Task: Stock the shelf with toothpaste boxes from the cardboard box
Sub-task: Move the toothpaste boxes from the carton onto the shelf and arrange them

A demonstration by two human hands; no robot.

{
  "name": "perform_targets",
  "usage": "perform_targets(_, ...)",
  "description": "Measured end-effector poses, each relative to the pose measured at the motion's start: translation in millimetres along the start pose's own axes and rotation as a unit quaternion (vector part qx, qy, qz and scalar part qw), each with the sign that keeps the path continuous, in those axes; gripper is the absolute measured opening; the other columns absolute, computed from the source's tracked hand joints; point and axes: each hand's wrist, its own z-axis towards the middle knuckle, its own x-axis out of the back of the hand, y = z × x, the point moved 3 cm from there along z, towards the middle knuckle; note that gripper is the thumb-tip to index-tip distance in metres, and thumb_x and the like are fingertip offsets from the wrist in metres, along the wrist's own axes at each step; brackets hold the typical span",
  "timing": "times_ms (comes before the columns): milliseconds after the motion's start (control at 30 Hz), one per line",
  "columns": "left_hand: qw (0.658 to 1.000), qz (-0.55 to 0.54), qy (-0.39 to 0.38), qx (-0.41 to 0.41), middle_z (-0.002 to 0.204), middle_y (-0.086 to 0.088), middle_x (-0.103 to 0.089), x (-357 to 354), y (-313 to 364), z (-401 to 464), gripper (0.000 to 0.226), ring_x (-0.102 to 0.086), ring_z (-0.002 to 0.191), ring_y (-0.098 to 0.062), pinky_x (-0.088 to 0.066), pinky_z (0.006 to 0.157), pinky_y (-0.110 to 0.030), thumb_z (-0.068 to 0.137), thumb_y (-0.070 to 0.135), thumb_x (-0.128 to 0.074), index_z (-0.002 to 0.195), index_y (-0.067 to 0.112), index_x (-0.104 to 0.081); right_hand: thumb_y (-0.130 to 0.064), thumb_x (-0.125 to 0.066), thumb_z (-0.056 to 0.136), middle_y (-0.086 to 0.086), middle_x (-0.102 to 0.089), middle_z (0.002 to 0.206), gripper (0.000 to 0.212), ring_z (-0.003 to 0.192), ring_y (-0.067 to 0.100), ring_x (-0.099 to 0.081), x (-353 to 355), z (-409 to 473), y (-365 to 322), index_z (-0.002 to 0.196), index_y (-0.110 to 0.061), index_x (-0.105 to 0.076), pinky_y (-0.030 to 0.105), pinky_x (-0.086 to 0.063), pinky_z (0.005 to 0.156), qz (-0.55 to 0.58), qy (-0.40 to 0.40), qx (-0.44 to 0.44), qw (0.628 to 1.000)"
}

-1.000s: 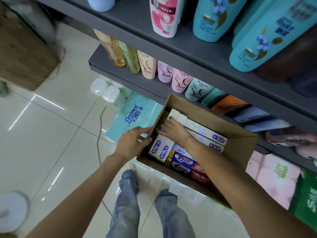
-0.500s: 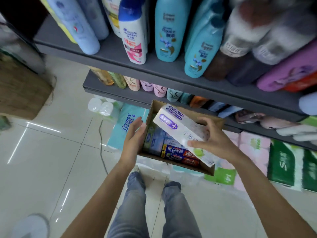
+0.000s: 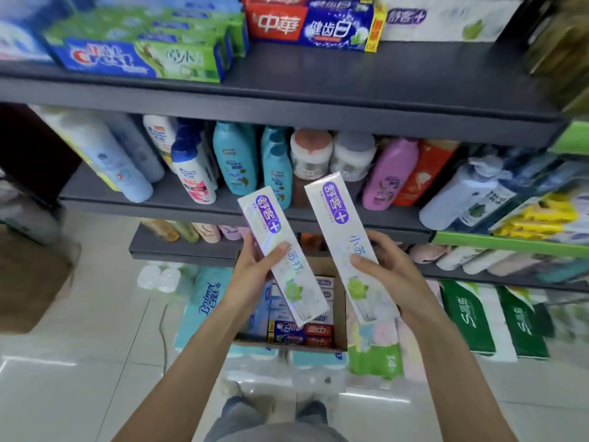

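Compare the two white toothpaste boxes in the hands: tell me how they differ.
The left box sits lower than the right box and covers part of the cardboard box. The left hand holds the left box, the right hand the right box. Both are white with a purple logo and lean left.

Left toothpaste box [image 3: 284, 257]: white with shiny rainbow sheen, purple oval logo, green leaf.
Right toothpaste box [image 3: 349, 247]: same white, purple logo, green leaf.
Cardboard box [image 3: 340, 317]: brown; the boxes inside are blue, red and white.
Top shelf [image 3: 350, 90]: dark grey.
Crest boxes [image 3: 140, 55]: blue and green, with red and white letters.
Red-blue box [image 3: 312, 23]: red half, blue half, yellow end.
Shampoo bottles [image 3: 236, 157]: teal; others are pink-purple, orange, pale blue.
Floor [image 3: 79, 362]: glossy cream tiles.
Tissue packs [image 3: 468, 317]: green with white letters.
Jeans [image 3: 248, 409]: faded blue.
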Motion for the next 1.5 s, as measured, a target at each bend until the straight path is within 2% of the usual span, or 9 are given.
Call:
perform_targets(300, 0.962, 0.160, -0.109, -0.194, 0.102, 0.010, -0.070, -66, 83, -17, 0.034, -0.066, 0.094, -0.009, -0.052, 0.076, -0.021, 0.079, 0.021, -0.072, 0.108, 0.021, -0.055, -0.015, -0.078, 0.072, -0.019, -0.064, 0.102, 0.056, 0.077, -0.003, -0.063, 87, -32, -125, 0.119, -0.035, -0.056, 0.010, -0.048, 0.066, -0.229, 0.061, 0.249, 0.939)
perform_targets(400, 0.936, 0.221, -0.110, -0.252, 0.103, 0.017, -0.068, -90, 110, -11, 0.034, -0.064, 0.094, -0.006, -0.052, 0.079, -0.021, 0.075, 0.031, -0.069, 0.106, 0.027, -0.055, -0.026, -0.078, 0.075, -0.014, -0.060, 0.109, 0.066, 0.093, 0.011, -0.061, 111, -15, -177, 0.129, -0.044, -0.045, 0.029, -0.048, 0.078, -0.356, 0.132, 0.346, 0.858)
perform_targets(567, 0.899, 0.272, -0.057, -0.338, 0.096, 0.016, -0.070, -119, 152, -2, 0.031, -0.066, 0.088, -0.012, -0.052, 0.078, -0.027, 0.072, 0.037, -0.075, 0.099, 0.036, -0.059, -0.024, -0.069, 0.080, 0.006, -0.058, 0.126, 0.055, 0.109, 0.033, -0.053, 125, 38, -243, 0.132, -0.028, -0.049, 0.041, -0.045, 0.082, -0.627, 0.224, 0.379, 0.643)
perform_targets(900, 0.915, 0.208, 0.027, -0.345, 0.099, 0.007, -0.071, -127, 181, 13, 0.033, -0.066, 0.087, -0.006, -0.052, 0.072, -0.019, 0.079, 0.028, -0.073, 0.108, 0.017, -0.063, -0.011, -0.055, 0.085, 0.006, -0.057, 0.123, 0.044, 0.116, 0.031, -0.045, 99, 134, -295, 0.125, -0.027, -0.053, 0.039, -0.035, 0.093, -0.781, 0.215, 0.325, 0.489)
perform_targets(1100, 0.955, 0.105, 0.061, -0.270, 0.101, 0.003, -0.069, -138, 182, 29, 0.034, -0.067, 0.093, -0.010, -0.055, 0.072, -0.025, 0.081, 0.031, -0.070, 0.108, 0.014, -0.058, -0.014, -0.052, 0.089, 0.008, -0.057, 0.125, 0.031, 0.119, 0.030, -0.046, 110, 162, -268, 0.118, -0.020, -0.062, 0.039, -0.035, 0.102, -0.734, 0.220, 0.318, 0.559)
perform_targets(1167, 0.967, 0.057, 0.057, -0.242, 0.103, -0.001, -0.069, -146, 184, 36, 0.033, -0.066, 0.097, -0.017, -0.055, 0.079, -0.032, 0.083, 0.030, -0.069, 0.108, 0.011, -0.057, -0.027, -0.053, 0.093, 0.005, -0.060, 0.120, 0.027, 0.115, 0.027, -0.051, 105, 141, -260, 0.117, -0.020, -0.063, 0.037, -0.039, 0.098, -0.591, 0.210, 0.386, 0.676)
perform_targets(1267, 0.976, -0.008, 0.026, -0.215, 0.102, -0.004, -0.069, -167, 191, 41, 0.032, -0.067, 0.093, -0.019, -0.055, 0.068, -0.026, 0.086, 0.027, -0.065, 0.108, 0.007, -0.055, -0.042, -0.053, 0.092, -0.007, -0.064, 0.110, 0.027, 0.100, 0.013, -0.062, 79, 95, -248, 0.117, -0.032, -0.057, 0.029, -0.046, 0.089, -0.302, -0.001, 0.334, 0.893)
perform_targets(1367, 0.969, -0.016, -0.015, -0.246, 0.108, -0.009, -0.068, -196, 199, 44, 0.031, -0.067, 0.099, -0.022, -0.057, 0.077, -0.032, 0.088, 0.025, -0.064, 0.111, 0.007, -0.056, -0.039, -0.067, 0.083, -0.007, -0.066, 0.109, 0.046, 0.098, 0.005, -0.064, 63, 66, -243, 0.124, -0.037, -0.047, 0.022, -0.051, 0.084, -0.281, -0.092, 0.308, 0.904)
perform_targets(1500, 0.914, 0.195, -0.007, -0.355, 0.111, 0.005, -0.066, -212, 208, 47, 0.032, -0.060, 0.102, -0.005, -0.044, 0.088, -0.023, 0.096, 0.038, -0.047, 0.113, 0.015, -0.060, -0.033, -0.072, 0.080, -0.013, -0.065, 0.103, 0.059, 0.098, 0.009, -0.061, 90, 54, -268, 0.131, -0.039, -0.045, 0.026, -0.052, 0.082, -0.364, 0.036, 0.373, 0.853)
